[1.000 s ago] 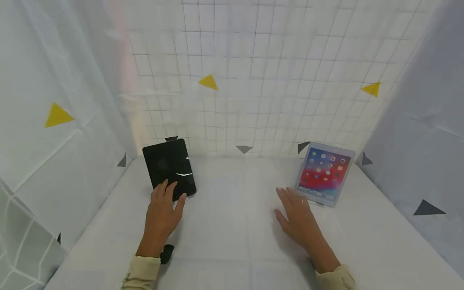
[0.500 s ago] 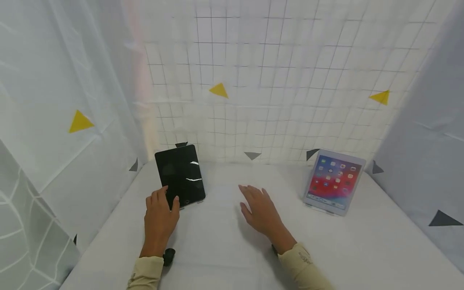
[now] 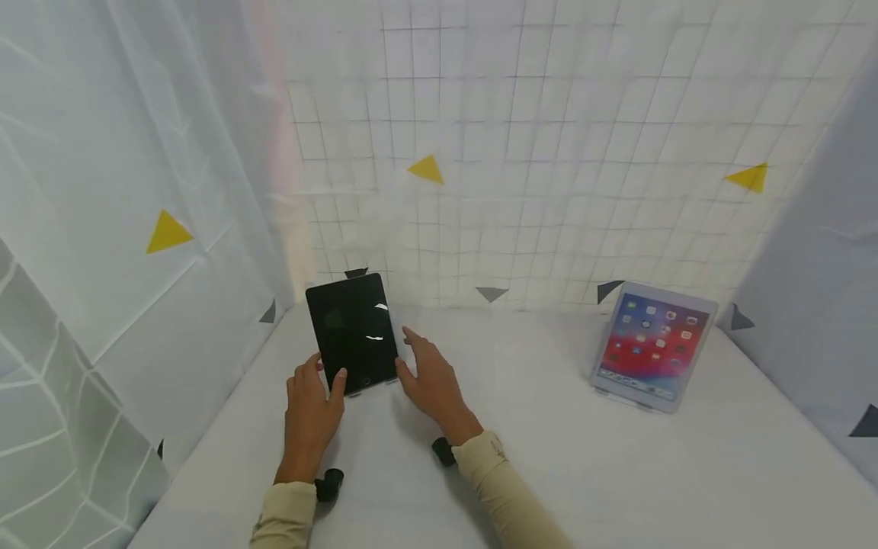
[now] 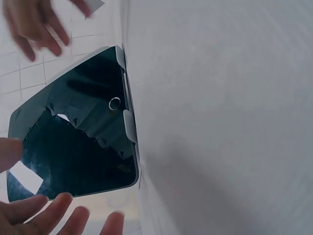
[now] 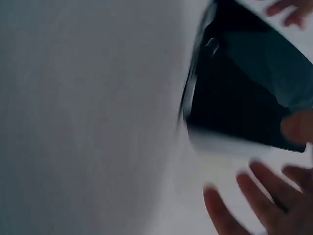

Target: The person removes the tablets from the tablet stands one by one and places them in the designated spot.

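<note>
A black tablet point(image 3: 357, 332) is standing on the left part of the white table point(image 3: 542, 465), toward the far side, leaning back with its dark screen facing the person. Its lower edge is resting in two pale clips point(image 4: 129, 126), and a round button is showing near that edge. The left hand point(image 3: 311, 412) is lying at the tablet's near left corner, its thumb standing over the front and its fingers stretching past the left edge in a wide, loose spread. The right hand point(image 3: 434, 377) is hovering just beside the right edge, thumb near the lower right corner, fingers standing apart and holding nothing. Whether either hand is touching the tablet, one cannot tell; the right wrist view is blurring.

Well apart on the right, a white tablet point(image 3: 655, 347) is leaning back too, its lit screen showing icons on red and blue. Beyond both, a gridded white wall point(image 3: 549, 114) is rising, bearing yellow triangles point(image 3: 427, 169). Beige sleeves point(image 3: 284, 511) are covering the forearms.
</note>
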Demonstrator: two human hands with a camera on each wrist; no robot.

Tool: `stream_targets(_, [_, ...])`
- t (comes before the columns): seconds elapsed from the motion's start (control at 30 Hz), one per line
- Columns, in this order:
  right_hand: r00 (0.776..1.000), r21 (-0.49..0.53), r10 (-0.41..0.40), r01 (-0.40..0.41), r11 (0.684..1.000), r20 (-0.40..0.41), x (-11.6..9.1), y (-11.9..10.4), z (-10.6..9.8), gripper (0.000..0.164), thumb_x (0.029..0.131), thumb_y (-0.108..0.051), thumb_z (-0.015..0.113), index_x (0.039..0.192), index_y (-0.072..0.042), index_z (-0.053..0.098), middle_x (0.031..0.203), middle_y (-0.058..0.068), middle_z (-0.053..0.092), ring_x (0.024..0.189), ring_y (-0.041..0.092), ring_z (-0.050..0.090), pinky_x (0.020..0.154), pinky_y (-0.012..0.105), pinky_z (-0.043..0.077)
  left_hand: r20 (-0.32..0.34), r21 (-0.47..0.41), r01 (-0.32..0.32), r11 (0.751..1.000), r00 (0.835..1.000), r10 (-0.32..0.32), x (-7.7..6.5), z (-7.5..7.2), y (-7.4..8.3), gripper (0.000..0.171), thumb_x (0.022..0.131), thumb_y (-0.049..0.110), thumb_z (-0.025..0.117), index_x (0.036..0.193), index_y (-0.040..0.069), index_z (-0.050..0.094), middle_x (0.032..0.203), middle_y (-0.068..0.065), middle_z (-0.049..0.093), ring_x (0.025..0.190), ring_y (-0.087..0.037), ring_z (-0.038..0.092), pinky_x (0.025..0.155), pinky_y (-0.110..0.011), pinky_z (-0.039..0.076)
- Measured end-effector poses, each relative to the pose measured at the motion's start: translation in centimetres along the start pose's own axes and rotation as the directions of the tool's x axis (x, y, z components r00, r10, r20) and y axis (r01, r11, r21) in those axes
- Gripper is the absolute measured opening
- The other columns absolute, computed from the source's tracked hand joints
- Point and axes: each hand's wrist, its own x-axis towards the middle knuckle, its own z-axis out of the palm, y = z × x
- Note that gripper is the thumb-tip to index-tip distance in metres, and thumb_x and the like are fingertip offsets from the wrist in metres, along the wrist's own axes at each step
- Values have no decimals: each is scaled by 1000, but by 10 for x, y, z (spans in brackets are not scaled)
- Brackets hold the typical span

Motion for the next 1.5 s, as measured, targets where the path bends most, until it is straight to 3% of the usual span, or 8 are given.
stream_targets(0.1, [994,65,107,-108,992,20,1,7,10,58,101,-30,54,152,-10,35,133,8,57,122,21,53,96,43,46,68,-41,28,999,997,-26,-1,3,2,63,102,39,52,146,-2,33,130,-21,46,121,-36,41,95,-56,41])
stream_targets(0.2, [988,92,153,-155,984,33,2,11,15,60,101,-33,55,151,-9,34,132,9,56,117,22,55,92,42,48,97,-64,32,997,995,-25,-1,3,4,62,103,39,50,147,-2,32,132,-21,45,120,-36,43,97,-56,39])
stream_targets(0.4, [994,98,111,-112,989,11,11,6,16,58,100,-34,56,150,-10,37,128,9,54,110,19,53,87,39,49,60,-116,13,993,998,-6,4,4,6,63,102,31,53,146,-5,29,141,-26,34,126,-39,41,102,-55,36])
stream_targets(0.57, [988,180,131,-143,973,80,12,-1,15,61,99,-29,59,150,-5,36,131,12,52,114,23,55,94,41,47,159,-175,82,981,986,-54,6,8,2,69,104,35,48,154,-1,16,152,-22,23,134,-38,35,106,-56,32])
stream_targets(0.67, [980,244,164,-188,951,113,11,-3,15,64,98,-28,60,151,-4,34,135,12,49,119,24,53,97,43,45,190,-183,91,979,980,-56,5,8,2,71,105,36,45,155,0,11,154,-22,20,135,-38,34,107,-56,31])
stream_targets(0.83, [966,302,199,-242,922,166,9,-5,19,65,97,-29,61,151,-6,34,139,10,47,123,24,50,99,44,42,155,-158,80,984,986,-55,2,6,0,67,105,29,46,154,-5,15,152,-24,22,135,-39,35,107,-56,30])
stream_targets(1.03, [958,380,225,-277,883,175,7,-4,20,62,97,-25,62,149,-5,37,136,9,48,124,25,49,99,47,42,99,-163,118,979,990,-103,2,8,-1,63,101,23,53,151,-5,25,147,-23,29,128,-37,41,102,-56,37])
stream_targets(1.5, [966,413,213,-256,874,148,7,-6,16,53,98,-26,63,143,-4,48,133,12,51,119,27,53,97,48,43,97,-187,156,970,985,-140,2,6,1,72,99,26,57,153,-4,19,142,-23,32,127,-37,41,100,-56,38])
